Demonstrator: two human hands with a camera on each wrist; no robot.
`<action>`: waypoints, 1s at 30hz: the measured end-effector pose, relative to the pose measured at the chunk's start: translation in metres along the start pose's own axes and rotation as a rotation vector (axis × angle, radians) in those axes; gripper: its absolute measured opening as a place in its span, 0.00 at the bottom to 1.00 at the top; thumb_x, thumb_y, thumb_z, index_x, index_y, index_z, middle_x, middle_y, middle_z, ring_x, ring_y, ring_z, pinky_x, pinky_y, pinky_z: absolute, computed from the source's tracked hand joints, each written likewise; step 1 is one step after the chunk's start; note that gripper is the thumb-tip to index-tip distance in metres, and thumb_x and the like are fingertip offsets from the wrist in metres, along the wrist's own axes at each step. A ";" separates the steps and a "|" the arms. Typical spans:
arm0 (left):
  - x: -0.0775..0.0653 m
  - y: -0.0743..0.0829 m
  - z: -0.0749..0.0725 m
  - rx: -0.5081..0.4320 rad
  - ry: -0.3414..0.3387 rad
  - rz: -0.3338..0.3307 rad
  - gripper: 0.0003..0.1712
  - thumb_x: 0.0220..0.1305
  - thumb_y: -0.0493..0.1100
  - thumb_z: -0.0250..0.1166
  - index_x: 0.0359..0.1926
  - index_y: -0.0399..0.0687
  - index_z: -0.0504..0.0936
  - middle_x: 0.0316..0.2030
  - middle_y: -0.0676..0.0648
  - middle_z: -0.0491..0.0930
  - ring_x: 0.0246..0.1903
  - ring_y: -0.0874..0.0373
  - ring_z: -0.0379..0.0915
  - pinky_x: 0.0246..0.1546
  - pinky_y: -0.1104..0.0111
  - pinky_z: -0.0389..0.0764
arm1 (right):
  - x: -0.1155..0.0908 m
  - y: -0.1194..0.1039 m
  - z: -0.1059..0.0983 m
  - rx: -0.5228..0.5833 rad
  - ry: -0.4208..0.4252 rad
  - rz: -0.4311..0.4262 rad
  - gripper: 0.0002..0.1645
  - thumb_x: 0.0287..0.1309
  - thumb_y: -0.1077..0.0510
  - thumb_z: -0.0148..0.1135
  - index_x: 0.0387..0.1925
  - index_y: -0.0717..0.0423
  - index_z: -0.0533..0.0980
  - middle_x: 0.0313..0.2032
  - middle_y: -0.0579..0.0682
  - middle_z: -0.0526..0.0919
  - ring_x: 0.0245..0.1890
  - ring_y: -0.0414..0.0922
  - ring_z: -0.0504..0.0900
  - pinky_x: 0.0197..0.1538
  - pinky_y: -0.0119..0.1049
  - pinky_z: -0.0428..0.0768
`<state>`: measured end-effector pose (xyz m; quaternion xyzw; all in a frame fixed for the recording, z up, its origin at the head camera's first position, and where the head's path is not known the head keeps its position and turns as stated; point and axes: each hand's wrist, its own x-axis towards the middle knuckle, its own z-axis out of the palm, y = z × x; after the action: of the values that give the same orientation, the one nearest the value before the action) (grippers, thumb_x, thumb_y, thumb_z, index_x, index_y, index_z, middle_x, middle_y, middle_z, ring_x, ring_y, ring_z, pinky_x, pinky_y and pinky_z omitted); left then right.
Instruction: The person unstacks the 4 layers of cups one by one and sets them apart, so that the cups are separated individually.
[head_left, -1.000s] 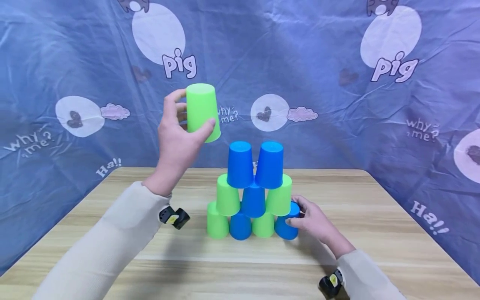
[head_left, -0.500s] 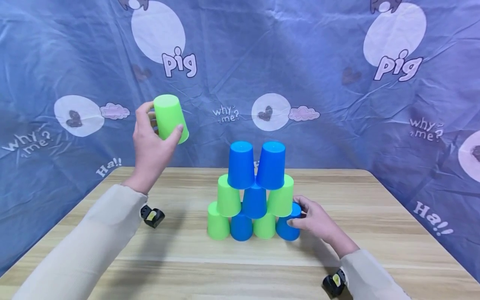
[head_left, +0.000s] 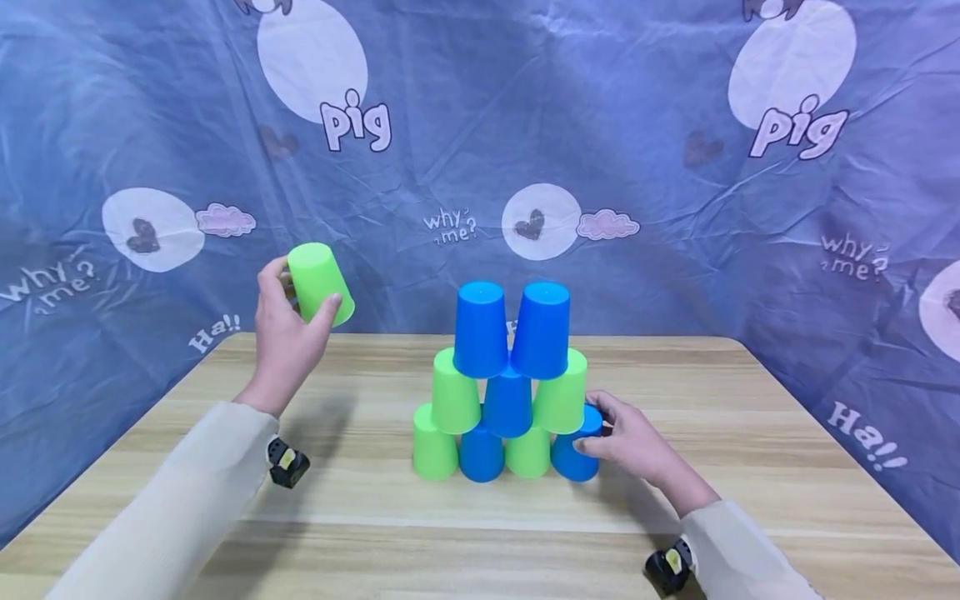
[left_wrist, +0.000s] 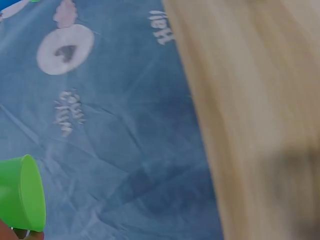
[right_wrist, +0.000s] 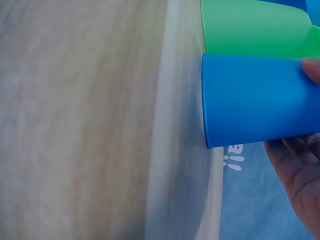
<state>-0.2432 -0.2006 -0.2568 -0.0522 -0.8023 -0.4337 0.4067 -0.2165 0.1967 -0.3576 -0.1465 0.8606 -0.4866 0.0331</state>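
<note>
Green cup [head_left: 317, 279] tilted mid-air, left of cup stack [head_left: 508, 405]; left hand [head_left: 288, 340] fingers curled round it, thumb on near side. Right hand [head_left: 632, 442] fingers and thumb pinch blue cup [head_left: 573, 460], bottom row's right end, upside down on table [head_left: 390, 525].

The stack [head_left: 507, 404] is set on the tabletop [head_left: 375, 542], before the cloth [head_left: 435, 83]. A cup [head_left: 313, 282] is held left of the stack.
</note>
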 end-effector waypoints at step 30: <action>-0.029 -0.065 -0.016 0.059 -0.072 -0.297 0.41 0.55 0.38 0.65 0.66 0.45 0.52 0.59 0.34 0.63 0.56 0.41 0.65 0.55 0.51 0.71 | -0.002 -0.001 -0.001 -0.011 -0.004 -0.014 0.31 0.46 0.62 0.65 0.55 0.60 0.67 0.48 0.56 0.75 0.48 0.52 0.74 0.48 0.47 0.78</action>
<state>-0.2425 -0.2451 -0.3154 0.0635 -0.8277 -0.4633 0.3103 -0.2148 0.1972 -0.3564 -0.1537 0.8622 -0.4818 0.0306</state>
